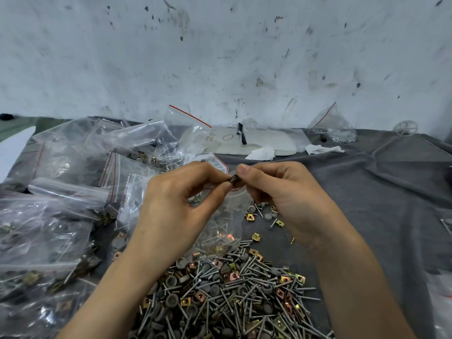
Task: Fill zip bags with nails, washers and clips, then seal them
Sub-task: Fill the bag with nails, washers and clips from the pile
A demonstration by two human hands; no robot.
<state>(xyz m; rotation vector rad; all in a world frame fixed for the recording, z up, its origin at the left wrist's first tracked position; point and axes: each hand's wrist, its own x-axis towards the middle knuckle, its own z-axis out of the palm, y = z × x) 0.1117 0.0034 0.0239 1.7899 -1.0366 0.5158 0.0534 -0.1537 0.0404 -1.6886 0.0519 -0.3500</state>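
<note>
— Hands?
— I see my left hand point(176, 199) and right hand point(281, 196) pinching the mouth of the clear, red-lined plastic zip bag point(220, 223) between them.
— Parts?
— The heap of grey nails, washers and yellow clips point(220, 289) lies below both wrists.

The zip bag point(220, 216) is thin clear plastic, glossy and creased, with a red strip at its mouth; the small piece point(234, 179) pinched there looks like dark, dull metal. The nails point(244, 302) are grey metal with a low sheen, the clips point(255, 237) shinier metal in brass and copper tones, the washers point(172, 299) matt grey. The filled bags point(61, 216) are the same glossy film. The cloth point(367, 192) is matt grey fabric, the wall point(220, 57) rough, scuffed white, the paper point(259, 140) matt white
</note>
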